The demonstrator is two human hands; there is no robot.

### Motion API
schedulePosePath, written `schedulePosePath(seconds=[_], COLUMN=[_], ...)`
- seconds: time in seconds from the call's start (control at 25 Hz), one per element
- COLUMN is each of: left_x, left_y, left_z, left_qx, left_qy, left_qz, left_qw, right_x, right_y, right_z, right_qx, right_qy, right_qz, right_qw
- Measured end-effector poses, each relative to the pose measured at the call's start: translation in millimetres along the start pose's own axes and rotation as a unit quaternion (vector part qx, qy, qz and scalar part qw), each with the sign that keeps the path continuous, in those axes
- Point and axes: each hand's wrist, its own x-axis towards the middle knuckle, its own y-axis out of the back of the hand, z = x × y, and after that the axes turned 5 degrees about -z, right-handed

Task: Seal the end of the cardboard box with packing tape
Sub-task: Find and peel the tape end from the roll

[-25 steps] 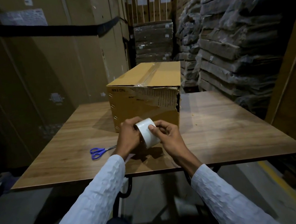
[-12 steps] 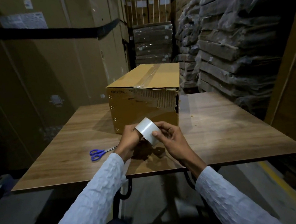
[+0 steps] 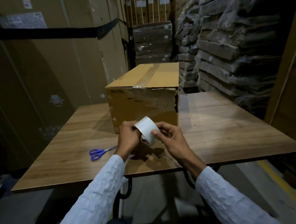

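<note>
Both grips are closed on the roll of packing tape (image 3: 147, 130), held just above the tabletop (image 3: 223, 131). Left hand (image 3: 128, 140) curls round the roll's left side, its fingers hooked over the upper edge. Right hand (image 3: 170, 137) holds the roll from the right, with the thumb pressed flat on the outer white band and the other fingers curled behind it. Tilted between the two hands, the roll shows its broad white face towards the camera, and part of its inner core is visible low down by the left hand.

Just beyond the hands, the cardboard box (image 3: 144, 97) stands on the tabletop with its near end facing the grip. Clear tape runs along its top, and the near end's upper right corner looks torn and ragged. The roll seems close to this end; contact cannot be told. Left of the left hand, blue-handled scissors (image 3: 99, 152) lie flat on the tabletop, near the wrist.
</note>
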Motion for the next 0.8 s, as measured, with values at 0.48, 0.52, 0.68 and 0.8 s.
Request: schedulePosePath(seconds=[0.48,0.52,0.68,0.8], left_x=[-11,-11,-8,-9], left_y=[2,2,0,0], left_z=[15,15,8,9], left_qx=[0.154,0.171,0.067,0.002], left_qy=[-0.034,-0.073,-0.044,0.018], left_qz=[0.03,0.034,0.007,0.0], left_qw=[0.987,0.982,0.997,1.0], right_x=[0,0,0,0], right_y=[-3,-4,-6,-5], right_z=[-2,-1,2,5], right_qx=[0.018,0.02,0.022,0.023], right_qy=[-0.013,-0.016,-0.005,0.011], right_qz=[0.042,0.042,0.013,-0.008], right_qw=[0.999,0.999,1.0,1.0])
